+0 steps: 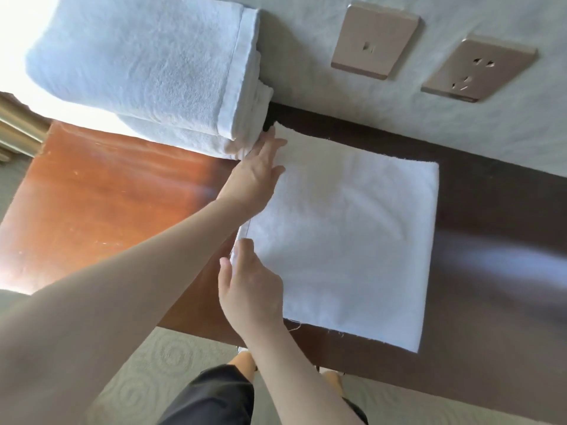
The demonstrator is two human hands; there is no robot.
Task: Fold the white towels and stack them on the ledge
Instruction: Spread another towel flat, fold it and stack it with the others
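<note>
A white towel lies folded into a flat square on the dark wooden ledge. My left hand rests with straight fingers on the towel's far left edge, right beside the stack of folded white towels. My right hand is at the towel's near left edge, and its thumb and forefinger pinch the hem there. The stack stands at the back left of the ledge, against the wall.
Two beige wall sockets sit on the pale wall above the ledge. The ledge's left part is reddish wood in bright glare. Patterned grey carpet and my legs show below the front edge.
</note>
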